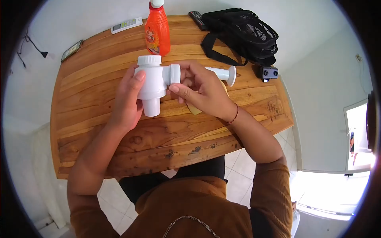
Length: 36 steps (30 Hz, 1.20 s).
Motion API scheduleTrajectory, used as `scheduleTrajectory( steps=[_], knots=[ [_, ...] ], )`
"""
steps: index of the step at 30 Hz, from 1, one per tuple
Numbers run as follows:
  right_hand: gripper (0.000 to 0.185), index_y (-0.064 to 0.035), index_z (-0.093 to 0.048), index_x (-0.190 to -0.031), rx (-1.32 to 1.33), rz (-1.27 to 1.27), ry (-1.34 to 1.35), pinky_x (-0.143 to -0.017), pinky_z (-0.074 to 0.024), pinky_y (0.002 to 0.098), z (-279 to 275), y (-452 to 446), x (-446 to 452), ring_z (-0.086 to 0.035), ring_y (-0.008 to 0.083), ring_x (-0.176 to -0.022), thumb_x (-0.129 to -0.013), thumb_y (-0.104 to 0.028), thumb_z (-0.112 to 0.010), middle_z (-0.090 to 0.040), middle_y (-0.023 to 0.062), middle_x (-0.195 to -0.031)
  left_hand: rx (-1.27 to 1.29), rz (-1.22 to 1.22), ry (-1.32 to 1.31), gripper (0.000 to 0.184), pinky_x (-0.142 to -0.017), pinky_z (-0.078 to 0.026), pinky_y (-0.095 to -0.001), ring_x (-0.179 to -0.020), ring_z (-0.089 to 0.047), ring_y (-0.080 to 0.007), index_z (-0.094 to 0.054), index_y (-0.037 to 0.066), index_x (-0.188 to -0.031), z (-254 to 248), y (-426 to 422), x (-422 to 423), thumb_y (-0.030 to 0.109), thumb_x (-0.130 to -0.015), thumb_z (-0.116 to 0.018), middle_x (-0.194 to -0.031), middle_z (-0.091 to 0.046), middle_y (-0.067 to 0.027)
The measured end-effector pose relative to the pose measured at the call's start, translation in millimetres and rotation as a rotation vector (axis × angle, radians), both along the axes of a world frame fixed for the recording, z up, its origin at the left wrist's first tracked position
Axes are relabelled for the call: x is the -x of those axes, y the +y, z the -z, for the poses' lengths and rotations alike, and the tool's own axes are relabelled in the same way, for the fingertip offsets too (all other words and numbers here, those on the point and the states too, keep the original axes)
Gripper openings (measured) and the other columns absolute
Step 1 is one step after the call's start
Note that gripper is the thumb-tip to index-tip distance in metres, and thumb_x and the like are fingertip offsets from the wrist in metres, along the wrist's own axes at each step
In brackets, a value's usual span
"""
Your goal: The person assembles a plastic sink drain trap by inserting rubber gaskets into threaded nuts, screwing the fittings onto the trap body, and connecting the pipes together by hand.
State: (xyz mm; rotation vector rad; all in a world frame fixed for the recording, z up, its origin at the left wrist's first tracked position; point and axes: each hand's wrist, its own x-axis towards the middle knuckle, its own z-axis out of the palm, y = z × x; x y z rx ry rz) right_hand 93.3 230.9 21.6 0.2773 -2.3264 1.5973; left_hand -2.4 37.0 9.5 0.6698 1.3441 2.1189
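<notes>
White walls (91,16) flank my wooden surface (87,99), one phone (72,50) at ten o'clock. Near the middle my left fingers (138,76) grip one white fitting (152,85); one orange bottle (158,33) stands at twelve, my right fingers (182,91) clasp its side collar on the fitting, one black bag (246,33) lies at one.

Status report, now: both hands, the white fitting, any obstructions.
Left hand: grip on white fitting. Right hand: fingers on side collar. Fitting upright, narrow spout down. Orange spray bottle beyond it, nothing visibly blocking.
</notes>
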Motion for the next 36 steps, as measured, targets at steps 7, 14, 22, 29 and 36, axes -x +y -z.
scheduleTrajectory(
  steps=[7, 14, 22, 29, 36],
  knots=[
    [0.068, 0.0007, -0.061, -0.104, 0.26, -0.034, -0.406, -0.046, -0.0389, 0.0216, -4, 12, -2, -0.054, 0.0087, -0.051, -0.109, -0.059, -0.028, -0.061, 0.0039, -0.073, 0.115, -0.036, 0.457, 0.054, -0.088, -0.054, -0.034, -0.105, -0.064, -0.0168, -0.043, 0.002, -0.137, 6, 0, 1, 0.038, -0.101, -0.061, -0.121, -0.06, -0.0106],
    [0.061, 0.0009, -0.06, -0.108, -0.106, 0.072, 0.111, -0.048, -0.0387, 0.0215, 16, 7, 6, -0.051, 0.0072, -0.052, -0.11, -0.054, -0.032, -0.06, 0.0015, -0.074, -0.032, 0.099, 0.016, 0.052, -0.092, -0.054, -0.0356, -0.109, -0.063, -0.0176, -0.041, 0.005, -0.14, 2, 0, -4, 0.036, -0.103, -0.059, -0.127, -0.057, -0.0093],
    [0.025, -0.0006, -0.061, -0.103, 0.039, -0.033, -0.041, -0.056, -0.0441, 0.0202, -3, 14, -2, -0.057, 0.0038, -0.066, -0.102, -0.025, -0.066, -0.06, 0.0, -0.075, -0.065, 0.227, -0.249, 0.057, -0.091, -0.055, -0.0366, -0.115, -0.061, -0.0176, -0.039, 0.005, -0.145, -17, 0, -6, 0.04, -0.105, -0.059, -0.134, -0.055, -0.0086],
    [0.031, 0.0009, -0.062, -0.097, 0.08, -0.035, -0.236, -0.058, -0.044, 0.0214, -1, 33, 0, -0.055, 0.005, -0.067, -0.102, -0.03, -0.065, -0.051, -0.0019, -0.068, 0.103, 0.036, 0.517, 0.063, -0.096, -0.052, -0.0356, -0.119, -0.059, -0.0165, -0.038, 0.004, -0.15, -4, 2, -3, 0.048, -0.106, -0.051, -0.134, -0.057, -0.0094],
    [0.035, 0.002, -0.05, -0.127, -0.335, 0.064, 0.095, -0.066, -0.0472, 0.026, -5, 19, -3, -0.055, 0.0112, -0.069, -0.105, -0.025, -0.056, -0.051, 0.0009, -0.075, -0.05, 0.315, -0.192, 0.064, -0.097, -0.052, -0.0361, -0.119, -0.059, -0.0164, -0.038, 0.005, -0.149, -15, -5, 9, 0.05, -0.105, -0.052, -0.134, -0.057, -0.0094]
  ],
)
